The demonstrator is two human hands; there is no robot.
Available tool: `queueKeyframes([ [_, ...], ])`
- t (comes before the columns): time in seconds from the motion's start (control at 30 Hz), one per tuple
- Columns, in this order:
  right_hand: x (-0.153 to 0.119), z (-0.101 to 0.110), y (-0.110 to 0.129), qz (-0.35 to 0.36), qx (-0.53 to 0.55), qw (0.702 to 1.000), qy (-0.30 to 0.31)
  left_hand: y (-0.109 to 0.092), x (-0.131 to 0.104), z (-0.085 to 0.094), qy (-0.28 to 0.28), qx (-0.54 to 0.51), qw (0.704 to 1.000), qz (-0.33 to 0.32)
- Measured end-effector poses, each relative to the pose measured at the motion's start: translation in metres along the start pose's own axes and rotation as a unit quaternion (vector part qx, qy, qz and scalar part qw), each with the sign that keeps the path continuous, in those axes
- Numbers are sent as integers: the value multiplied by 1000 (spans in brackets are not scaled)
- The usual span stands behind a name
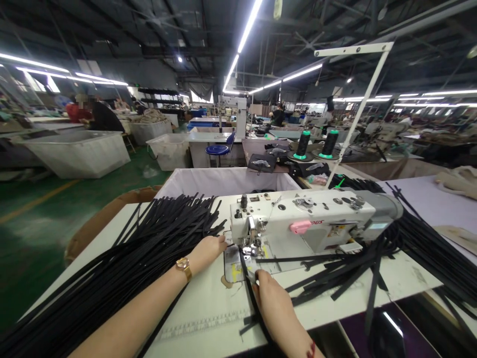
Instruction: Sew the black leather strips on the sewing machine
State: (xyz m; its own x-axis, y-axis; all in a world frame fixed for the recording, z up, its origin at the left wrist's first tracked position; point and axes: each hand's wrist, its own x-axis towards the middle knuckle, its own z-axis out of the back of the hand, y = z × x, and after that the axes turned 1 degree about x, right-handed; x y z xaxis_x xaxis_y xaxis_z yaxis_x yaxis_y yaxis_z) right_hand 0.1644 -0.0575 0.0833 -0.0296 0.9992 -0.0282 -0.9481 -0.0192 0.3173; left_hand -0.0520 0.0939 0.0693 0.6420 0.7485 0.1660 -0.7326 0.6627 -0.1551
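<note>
A white sewing machine (276,219) stands on the table, its presser foot (249,250) low over the metal plate. One black strap (245,271) runs from under the foot toward me. My right hand (274,301) is closed around that strap, in front of the foot. Just left of the foot is my left hand (208,253), wearing a gold watch (184,266). Its fingers are pressed together, and what they pinch is too small to make out. A big bundle of black straps (149,243) lies left of and under my left arm.
More black straps (346,268) lie right of the needle area, by a wrench (307,266). A pink piece (300,227) sits on the machine's body. Behind are a cloth-lined bin (223,179), thread cones (303,145) and a white thread stand (363,107). A printed ruler (204,323) marks the table.
</note>
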Motion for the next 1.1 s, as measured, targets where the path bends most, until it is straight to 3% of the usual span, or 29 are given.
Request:
queueKeyframes([
  [0.17,39,-19,21,25,-84,996,-23,-13,-12,-2,44,27,998,-20],
  [0.43,65,-42,28,48,-112,991,-50,-21,-16,0,64,23,997,-21],
  [0.73,75,-46,33,69,-135,986,-66,-23,-18,-10,60,-19,998,16],
  [1.1,80,-46,32,88,-149,982,-74,-14,-12,-7,69,-97,989,88],
])
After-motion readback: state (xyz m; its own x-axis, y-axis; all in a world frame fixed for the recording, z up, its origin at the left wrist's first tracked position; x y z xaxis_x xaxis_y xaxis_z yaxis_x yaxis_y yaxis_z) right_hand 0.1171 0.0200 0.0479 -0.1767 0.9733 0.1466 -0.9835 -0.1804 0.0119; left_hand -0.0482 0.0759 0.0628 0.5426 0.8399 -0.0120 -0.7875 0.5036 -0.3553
